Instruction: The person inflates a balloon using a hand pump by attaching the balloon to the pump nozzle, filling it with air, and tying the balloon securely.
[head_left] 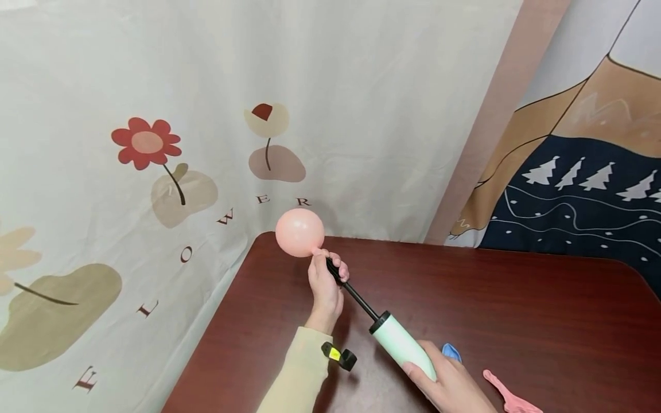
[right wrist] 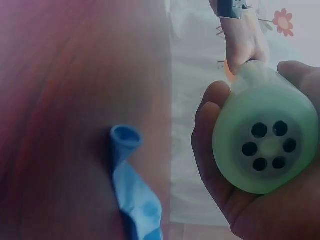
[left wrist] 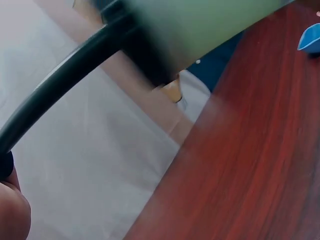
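A partly inflated pink balloon (head_left: 299, 232) sits at the nozzle end of a hand pump. My left hand (head_left: 325, 287) grips that black end, with its fingers at the balloon's neck. From there a black rod (head_left: 363, 302) runs to the pale green pump barrel (head_left: 404, 346), and part of it stands out of the barrel. My right hand (head_left: 448, 380) is wrapped around the barrel's near end. In the right wrist view, fingers (right wrist: 207, 145) curl about the round end cap (right wrist: 270, 148) with its ring of holes. The left wrist view shows the barrel blurred.
A limp blue balloon (right wrist: 140, 195) lies on the dark red table (head_left: 516, 310) beside my right hand. Further right is a flat pink balloon (head_left: 508, 394). Behind the table hangs a printed curtain (head_left: 382, 115). A black wrist camera (head_left: 338, 354) is strapped at my left sleeve.
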A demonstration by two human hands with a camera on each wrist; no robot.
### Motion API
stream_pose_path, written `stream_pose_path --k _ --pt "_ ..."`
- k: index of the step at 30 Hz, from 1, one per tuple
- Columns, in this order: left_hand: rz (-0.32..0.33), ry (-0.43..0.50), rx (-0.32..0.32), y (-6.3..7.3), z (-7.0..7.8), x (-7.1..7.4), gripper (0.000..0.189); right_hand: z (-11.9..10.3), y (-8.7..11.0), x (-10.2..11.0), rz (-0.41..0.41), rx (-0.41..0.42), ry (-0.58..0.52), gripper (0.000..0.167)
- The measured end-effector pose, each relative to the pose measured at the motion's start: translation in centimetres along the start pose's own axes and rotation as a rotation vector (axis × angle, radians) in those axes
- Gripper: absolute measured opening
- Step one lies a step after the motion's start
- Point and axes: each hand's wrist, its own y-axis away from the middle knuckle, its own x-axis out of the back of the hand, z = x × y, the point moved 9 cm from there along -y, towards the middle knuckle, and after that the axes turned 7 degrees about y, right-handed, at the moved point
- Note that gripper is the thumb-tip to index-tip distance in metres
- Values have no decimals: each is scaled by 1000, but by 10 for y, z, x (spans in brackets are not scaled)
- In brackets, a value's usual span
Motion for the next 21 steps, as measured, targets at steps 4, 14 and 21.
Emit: stream_pose_path --k 4,14,21 --pt "-48 10 26 14 -9 -13 28 -10 -6 3 52 6 -24 41" --pt "-129 -46 65 39 -23 -30 34 -28 -22 11 129 54 -88 39" --pt "-69 -44 45 25 -17 -23 36 -27 -18 13 169 76 -62 38"
